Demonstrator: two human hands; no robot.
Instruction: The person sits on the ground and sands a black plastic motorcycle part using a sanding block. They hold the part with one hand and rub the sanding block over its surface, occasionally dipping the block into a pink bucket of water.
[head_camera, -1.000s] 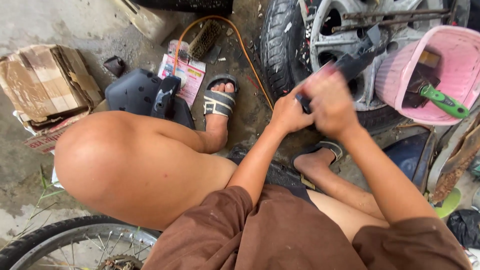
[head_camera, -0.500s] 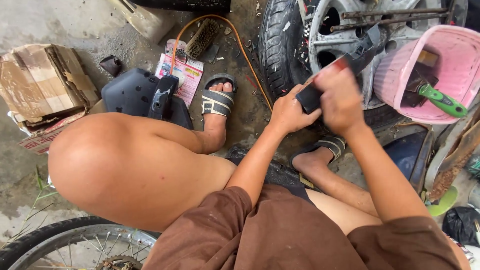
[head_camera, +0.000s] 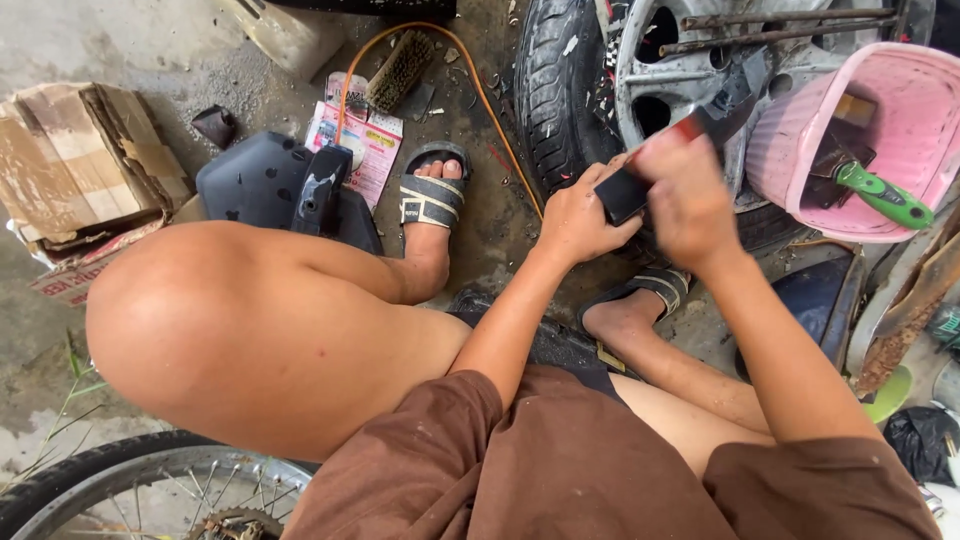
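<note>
while both hands' (head_camera: 640, 200) grip is clamped on a black strip (head_camera: 625, 193), a pink-and-white packet (head_camera: 372, 150) lies left.

Roadside tyre-repair w/shop: car wheel (head_camera: 640, 90), bike wheel (head_camera: 150, 490), tool basket (head_camera: 800, 150), dirty concrete floor (head_camera: 110, 50).

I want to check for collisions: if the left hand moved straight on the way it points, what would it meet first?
Likely the right hand: the left hand points rightward, holding a black piece between them. Depth is unclear.
</note>
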